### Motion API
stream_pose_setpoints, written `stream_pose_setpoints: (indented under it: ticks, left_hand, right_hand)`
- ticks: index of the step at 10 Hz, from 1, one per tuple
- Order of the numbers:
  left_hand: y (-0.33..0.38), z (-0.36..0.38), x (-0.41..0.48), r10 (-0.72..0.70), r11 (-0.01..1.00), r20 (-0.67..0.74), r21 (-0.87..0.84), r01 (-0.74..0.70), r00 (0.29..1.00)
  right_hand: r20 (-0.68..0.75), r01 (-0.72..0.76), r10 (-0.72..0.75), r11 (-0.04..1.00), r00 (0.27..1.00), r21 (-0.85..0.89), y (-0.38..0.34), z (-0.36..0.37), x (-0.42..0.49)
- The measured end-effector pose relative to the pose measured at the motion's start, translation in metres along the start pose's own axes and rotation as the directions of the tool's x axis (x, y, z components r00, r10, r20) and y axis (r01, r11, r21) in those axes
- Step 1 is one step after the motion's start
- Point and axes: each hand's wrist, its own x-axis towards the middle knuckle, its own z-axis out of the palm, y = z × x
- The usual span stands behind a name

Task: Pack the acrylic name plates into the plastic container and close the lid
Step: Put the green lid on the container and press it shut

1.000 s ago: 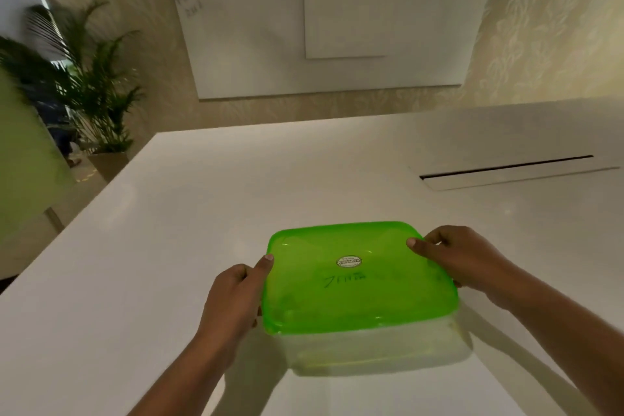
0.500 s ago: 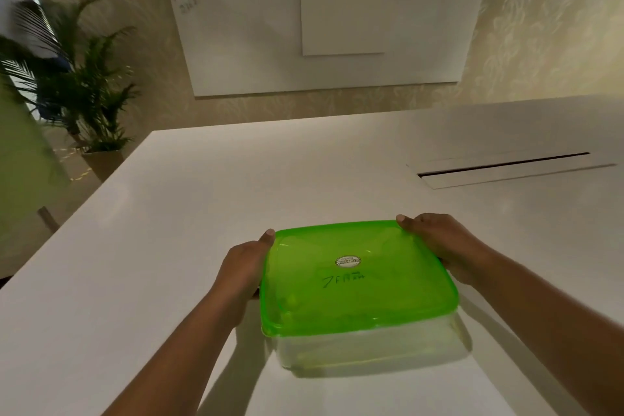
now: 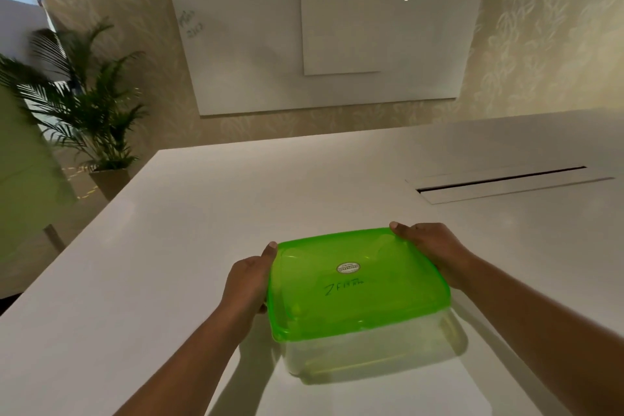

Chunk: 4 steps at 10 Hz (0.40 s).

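Note:
A clear plastic container (image 3: 371,353) stands on the white table (image 3: 169,263) in front of me. Its translucent green lid (image 3: 354,290) lies on top, with a round sticker and black handwriting on it. My left hand (image 3: 248,279) grips the container's left side, thumb on the lid's far left corner. My right hand (image 3: 430,246) holds the far right corner, thumb pressed on the lid's edge. The name plates cannot be made out through the walls.
A long cable slot (image 3: 503,181) is set into the table at the far right. A potted palm (image 3: 87,118) stands on the floor beyond the table's left edge. A whiteboard (image 3: 236,44) hangs on the back wall.
Both hands slid from the lid's near side edges toward its far corners. The container stays in the same spot on the table.

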Motion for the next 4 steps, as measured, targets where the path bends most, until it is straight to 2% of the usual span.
stream_pose_setpoints:
  ticks: [1,2,3,4]
  left_hand:
    - [-0.001,-0.004,-0.002,-0.016,0.996,0.024,0.088,0.013,1.0]
    - [0.002,-0.007,-0.001,0.066,0.97,0.014,0.235,-0.068,0.998]
    - [0.01,-0.011,0.003,0.183,0.908,0.002,0.383,-0.17,0.983]
    - [0.014,-0.012,0.003,0.233,0.884,-0.038,0.423,-0.196,0.972]
  right_hand:
    - [-0.042,0.019,-0.02,0.999,0.999,-0.032,0.004,0.0,0.003]
    - [-0.079,0.049,-0.059,0.992,0.995,-0.115,0.007,-0.002,0.007]
    - [-0.114,0.115,-0.165,0.927,0.98,-0.358,0.007,-0.004,0.013]
    - [-0.147,0.151,-0.249,0.863,0.957,-0.482,0.001,-0.005,0.012]
